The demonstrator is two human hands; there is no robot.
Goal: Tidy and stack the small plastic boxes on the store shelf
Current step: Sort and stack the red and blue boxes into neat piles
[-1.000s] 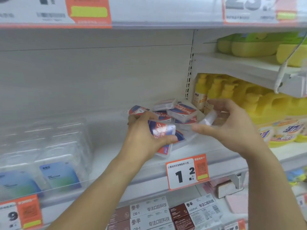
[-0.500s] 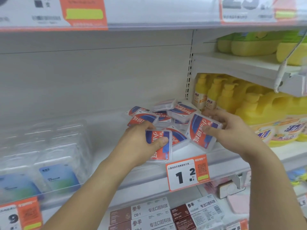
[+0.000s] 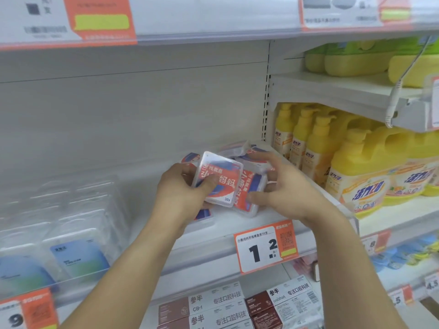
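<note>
The left hand [image 3: 183, 193] grips a small clear plastic box [image 3: 219, 180] with a red, white and blue label, thumb curled across the label's lower left and the other fingers behind it, so the box stands tilted with its face toward the camera. Just to its right a second box [image 3: 247, 195] of the same kind leans behind the first one's edge; the right hand [image 3: 285, 191] is at its right side, thumb against the lower right corner and fingers curved over the upper edge, though whether they truly clamp it is hard to tell. Behind both hands a loose heap of more boxes [image 3: 237, 150] lies on the white shelf [image 3: 166, 224], close to the slotted upright. On the shelf's front rail below the right wrist hangs an orange price tag [image 3: 266, 248]. To the right stand yellow pump bottles [image 3: 306, 143] and larger yellow jugs [image 3: 361, 184]; to the left, clear blister packs [image 3: 78, 250] with blue cards.
</note>
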